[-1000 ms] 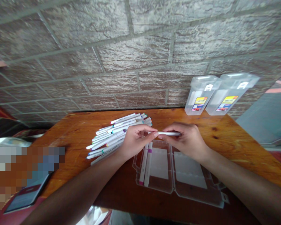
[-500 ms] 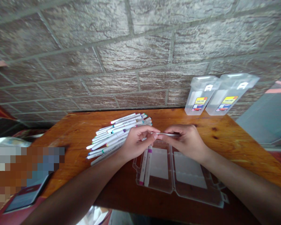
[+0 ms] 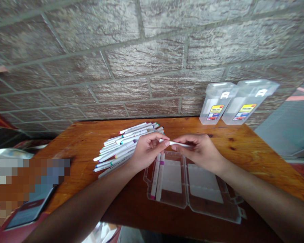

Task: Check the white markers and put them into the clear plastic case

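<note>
A white marker (image 3: 176, 144) is held level between both hands, above the hinge side of an open clear plastic case (image 3: 186, 199). My left hand (image 3: 150, 148) pinches its left end between thumb and fingers. Around its right part, the thumb and fingers of my right hand (image 3: 201, 150) are closed. Two white markers (image 3: 158, 179) with purple or magenta bands lie side by side in the case's left half. Just left of my left hand is a pile of white markers (image 3: 124, 145) with caps of several colours, partly hidden by that hand.
Two translucent plastic containers (image 3: 212, 104) with yellow and blue labels stand at the table's back right, against the brick wall (image 3: 147, 57). A phone or tablet (image 3: 30, 211), partly blurred out, is at the left. The wooden table (image 3: 78, 145) has its front edge close to me.
My left fingers have shifted slightly left along the marker, and more of its white end shows between the hands. The case and the pile stay where they were.
</note>
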Demonstrator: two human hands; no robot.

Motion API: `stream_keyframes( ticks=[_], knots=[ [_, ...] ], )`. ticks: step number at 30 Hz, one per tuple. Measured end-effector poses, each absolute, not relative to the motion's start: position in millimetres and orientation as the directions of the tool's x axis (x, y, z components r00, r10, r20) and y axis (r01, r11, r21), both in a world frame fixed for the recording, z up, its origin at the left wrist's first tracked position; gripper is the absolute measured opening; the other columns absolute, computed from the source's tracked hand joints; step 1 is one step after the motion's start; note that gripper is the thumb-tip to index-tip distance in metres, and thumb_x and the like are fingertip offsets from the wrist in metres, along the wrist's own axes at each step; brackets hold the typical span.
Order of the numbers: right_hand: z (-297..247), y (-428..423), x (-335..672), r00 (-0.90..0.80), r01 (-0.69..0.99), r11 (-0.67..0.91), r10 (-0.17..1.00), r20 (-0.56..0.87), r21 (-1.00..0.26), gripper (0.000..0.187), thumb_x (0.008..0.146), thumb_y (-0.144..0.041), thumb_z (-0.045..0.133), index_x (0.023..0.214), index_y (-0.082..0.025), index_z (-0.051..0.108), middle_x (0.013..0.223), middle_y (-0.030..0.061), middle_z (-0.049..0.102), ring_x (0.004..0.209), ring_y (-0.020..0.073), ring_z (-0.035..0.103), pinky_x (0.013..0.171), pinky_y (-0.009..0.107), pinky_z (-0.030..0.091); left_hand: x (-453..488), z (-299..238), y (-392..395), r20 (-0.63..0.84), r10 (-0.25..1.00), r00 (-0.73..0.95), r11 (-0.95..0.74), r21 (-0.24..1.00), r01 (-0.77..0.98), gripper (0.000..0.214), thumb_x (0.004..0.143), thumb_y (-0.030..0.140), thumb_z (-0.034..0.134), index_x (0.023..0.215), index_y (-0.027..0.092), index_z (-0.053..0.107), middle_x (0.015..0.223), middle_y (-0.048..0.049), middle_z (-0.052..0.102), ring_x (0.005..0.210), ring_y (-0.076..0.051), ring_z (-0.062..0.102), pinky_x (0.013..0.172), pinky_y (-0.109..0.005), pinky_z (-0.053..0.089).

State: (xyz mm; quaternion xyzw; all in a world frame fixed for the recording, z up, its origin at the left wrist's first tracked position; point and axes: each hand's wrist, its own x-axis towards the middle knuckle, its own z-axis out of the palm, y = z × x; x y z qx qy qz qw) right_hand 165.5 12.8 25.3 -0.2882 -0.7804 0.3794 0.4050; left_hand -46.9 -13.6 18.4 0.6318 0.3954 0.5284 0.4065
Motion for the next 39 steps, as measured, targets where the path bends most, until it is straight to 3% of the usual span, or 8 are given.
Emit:
stream_keyframes(
  ticks=[7,19,30,39],
  knots=[
    [29,14,164,-0.481,0.108,0.514,0.776,0.408,-0.851,0.02,0.093,-0.036,0.073,0.101,-0.022,0.083,0.095,0.0039,0.084,0.084,0.0207,0.078,0.077,0.029,0.06,-49,24,-13,0.317,0.943,0.103,-0.319,0.948,-0.001,0.024,0.085,0.039,0.079,0.087,0.015,0.077,0.067,-0.0014,0.066,0.053,-0.011,0.058,0.05,-0.022,0.041],
    [32,15,165,-0.43,0.095,0.462,0.818,0.382,-0.882,0.03,0.092,-0.046,0.072,0.086,-0.018,0.081,0.072,0.0032,0.077,0.058,0.014,0.065,0.05,0.024,0.048,-53,20,-7,0.277,0.961,0.013,-0.271,0.95,-0.156,0.02,0.086,0.038,0.078,0.083,0.018,0.077,0.067,-0.0009,0.064,0.057,-0.012,0.055,0.062,-0.027,0.042],
    [32,16,165,-0.407,-0.009,0.386,0.841,0.356,-0.923,0.03,0.088,-0.045,0.077,0.093,-0.016,0.081,0.074,0.0043,0.077,0.046,0.0089,0.054,0.043,0.022,0.045,-53,22,-3,0.202,0.977,-0.063,-0.212,0.925,-0.316,0.022,0.081,0.036,0.08,0.077,0.015,0.073,0.063,0.0012,0.06,0.054,-0.008,0.05,0.058,-0.024,0.04],
    [34,16,168,-0.445,-0.035,0.335,0.838,0.315,-0.942,0.033,0.091,-0.045,0.075,0.112,-0.02,0.081,0.09,0.0083,0.083,0.048,0.0101,0.061,0.049,0.025,0.055,-54,25,-1,0.177,0.98,-0.095,-0.199,0.911,-0.362,0.025,0.076,0.035,0.084,0.073,0.014,0.071,0.065,0.0012,0.059,0.054,-0.008,0.051,0.055,-0.024,0.039]
  ],
)
